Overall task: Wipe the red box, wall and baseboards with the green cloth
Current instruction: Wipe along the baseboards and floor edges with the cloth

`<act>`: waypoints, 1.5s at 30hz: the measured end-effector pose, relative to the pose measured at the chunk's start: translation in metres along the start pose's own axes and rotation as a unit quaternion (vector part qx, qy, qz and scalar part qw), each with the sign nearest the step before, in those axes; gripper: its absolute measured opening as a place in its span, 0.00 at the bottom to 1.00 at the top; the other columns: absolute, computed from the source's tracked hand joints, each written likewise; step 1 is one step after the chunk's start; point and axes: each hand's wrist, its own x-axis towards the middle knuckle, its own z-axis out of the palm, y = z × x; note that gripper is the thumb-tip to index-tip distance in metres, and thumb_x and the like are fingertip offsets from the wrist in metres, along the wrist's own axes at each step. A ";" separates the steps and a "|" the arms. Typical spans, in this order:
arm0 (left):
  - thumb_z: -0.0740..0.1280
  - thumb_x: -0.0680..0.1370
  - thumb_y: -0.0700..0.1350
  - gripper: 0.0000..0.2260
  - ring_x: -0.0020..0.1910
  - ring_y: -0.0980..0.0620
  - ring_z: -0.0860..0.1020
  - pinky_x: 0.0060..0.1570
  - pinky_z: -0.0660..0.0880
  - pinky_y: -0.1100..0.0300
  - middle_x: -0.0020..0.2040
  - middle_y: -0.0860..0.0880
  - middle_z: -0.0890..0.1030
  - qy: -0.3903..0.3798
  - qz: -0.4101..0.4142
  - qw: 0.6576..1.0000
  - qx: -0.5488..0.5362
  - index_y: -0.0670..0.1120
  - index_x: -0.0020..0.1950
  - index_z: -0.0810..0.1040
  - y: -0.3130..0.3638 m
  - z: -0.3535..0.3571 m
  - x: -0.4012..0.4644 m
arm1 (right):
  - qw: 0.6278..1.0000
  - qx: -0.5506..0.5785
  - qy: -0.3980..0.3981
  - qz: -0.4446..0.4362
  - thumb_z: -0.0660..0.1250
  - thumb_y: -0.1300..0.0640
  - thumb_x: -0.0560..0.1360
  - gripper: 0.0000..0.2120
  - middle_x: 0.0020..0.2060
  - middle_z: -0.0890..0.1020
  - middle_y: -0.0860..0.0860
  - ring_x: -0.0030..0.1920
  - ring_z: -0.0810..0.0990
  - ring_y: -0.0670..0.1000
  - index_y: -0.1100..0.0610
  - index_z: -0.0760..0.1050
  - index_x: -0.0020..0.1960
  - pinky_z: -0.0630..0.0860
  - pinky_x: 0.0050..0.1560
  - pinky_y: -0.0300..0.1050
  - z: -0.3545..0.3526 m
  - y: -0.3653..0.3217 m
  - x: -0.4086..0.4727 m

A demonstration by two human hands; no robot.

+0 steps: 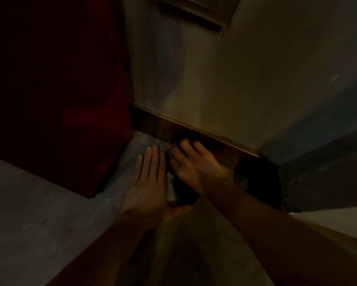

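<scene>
- In a dim corner, a person's right hand (pixel 186 162) pressed down on the green cloth (pixel 179 188), fingers spread and curled over it at the foot of the baseboard (pixel 173 129); the hold looked suited to rubbing along the trim.
- The left hand (pixel 147 182) lay flat with fingers straight and together, palm on the concrete floor (pixel 39 203) just beside the cloth; it seemed to serve as a brace, and whether its thumb touched the cloth could not be told.
- The cloth sat bunched between the two hands, mostly hidden under the right palm, its visible strip running from near the baseboard back toward the person.
- The baseboard's long axis ran from the red box (pixel 49 89) at left, slanting down to the right below the wall (pixel 214 79).
- The red box stood against the wall, well within reach, neither hand on it.
</scene>
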 end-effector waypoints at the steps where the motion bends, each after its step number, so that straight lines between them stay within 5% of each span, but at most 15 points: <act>1: 0.46 0.65 0.83 0.62 0.78 0.36 0.36 0.76 0.45 0.38 0.79 0.32 0.41 0.010 0.001 1.000 -0.010 0.33 0.78 0.44 0.002 -0.003 0.003 | 1.000 -0.008 0.002 -0.002 0.56 0.59 0.78 0.15 0.52 0.82 0.54 0.56 0.79 0.60 0.57 0.81 0.54 0.75 0.50 0.52 -0.002 0.005 0.002; 10: 0.46 0.64 0.85 0.62 0.79 0.40 0.36 0.76 0.46 0.38 0.80 0.36 0.42 0.034 0.006 0.998 -0.056 0.37 0.79 0.45 0.007 -0.001 0.019 | 0.997 -0.030 -0.058 0.033 0.58 0.58 0.78 0.11 0.52 0.77 0.55 0.53 0.76 0.60 0.59 0.79 0.53 0.74 0.46 0.54 -0.002 0.017 -0.002; 18: 0.44 0.63 0.85 0.60 0.78 0.42 0.33 0.76 0.43 0.39 0.80 0.39 0.39 0.037 0.015 0.997 -0.066 0.42 0.80 0.41 0.006 0.000 0.017 | 0.990 0.000 -0.127 0.057 0.52 0.63 0.79 0.15 0.61 0.72 0.58 0.57 0.73 0.62 0.61 0.75 0.58 0.74 0.48 0.57 -0.004 0.017 -0.016; 24: 0.47 0.64 0.84 0.59 0.78 0.41 0.35 0.76 0.45 0.38 0.80 0.38 0.41 0.045 0.017 0.996 -0.070 0.41 0.80 0.44 0.006 -0.001 0.016 | 0.987 -0.037 -0.134 0.081 0.52 0.63 0.79 0.15 0.53 0.77 0.55 0.48 0.76 0.59 0.59 0.78 0.52 0.74 0.39 0.52 -0.004 0.019 -0.025; 34: 0.46 0.64 0.85 0.60 0.78 0.41 0.35 0.76 0.45 0.38 0.80 0.38 0.40 0.042 0.018 0.996 -0.076 0.41 0.80 0.43 0.005 0.000 0.016 | 0.968 -0.024 -0.235 0.084 0.48 0.62 0.72 0.25 0.68 0.66 0.59 0.59 0.68 0.65 0.58 0.75 0.63 0.71 0.48 0.58 -0.012 0.026 -0.040; 40: 0.49 0.65 0.84 0.59 0.79 0.41 0.38 0.76 0.47 0.37 0.81 0.38 0.44 0.056 0.023 0.994 -0.094 0.42 0.80 0.47 0.005 0.000 0.015 | 0.947 0.001 -0.304 0.108 0.63 0.59 0.77 0.18 0.76 0.56 0.59 0.65 0.62 0.66 0.51 0.74 0.66 0.69 0.52 0.59 -0.016 0.033 -0.055; 45: 0.51 0.66 0.83 0.58 0.79 0.40 0.40 0.75 0.50 0.36 0.81 0.37 0.47 0.064 0.022 0.992 -0.102 0.40 0.80 0.49 0.004 0.002 0.015 | 0.943 0.008 -0.291 0.161 0.62 0.59 0.77 0.16 0.73 0.64 0.59 0.62 0.67 0.64 0.53 0.77 0.62 0.69 0.47 0.54 -0.026 0.036 -0.066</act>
